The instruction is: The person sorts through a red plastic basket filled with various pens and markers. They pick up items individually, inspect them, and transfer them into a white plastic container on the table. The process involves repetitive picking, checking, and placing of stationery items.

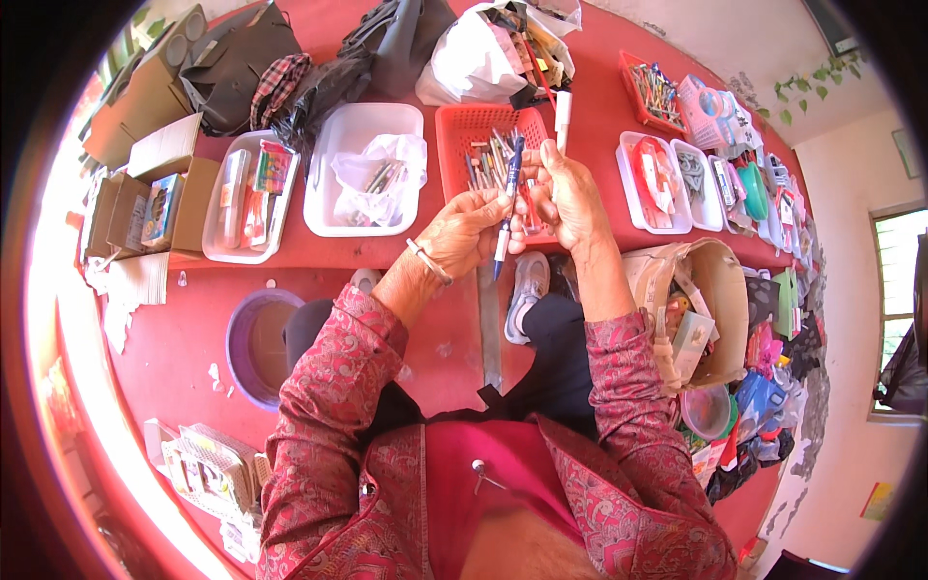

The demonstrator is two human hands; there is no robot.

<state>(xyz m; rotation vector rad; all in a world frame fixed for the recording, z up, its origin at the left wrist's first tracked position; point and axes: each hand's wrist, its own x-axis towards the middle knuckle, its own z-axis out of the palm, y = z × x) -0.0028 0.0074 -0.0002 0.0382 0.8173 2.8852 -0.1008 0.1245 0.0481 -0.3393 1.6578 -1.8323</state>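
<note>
In front of my chest, my left hand [471, 227] pinches a blue-and-white pen [509, 198] that stands nearly upright, its blue tip pointing down. Close beside it on the right, my right hand [568, 198] is closed round a white marker-like stick [563, 114], which rises above the thumb. The lower end of that stick is hidden in the fingers. Just beyond both hands a red perforated basket [464, 118] holds several pens and pencils. Left of the basket stands a white tray [319, 174] with a plastic bag [377, 179] and a few pens in it.
A second tray [215, 217] and an open carton [184, 208] sit farther left. To the right are a white box [638, 198] of red packets and a cardboard box [652, 266] of odds and ends. A purple tub [242, 362] stands at lower left.
</note>
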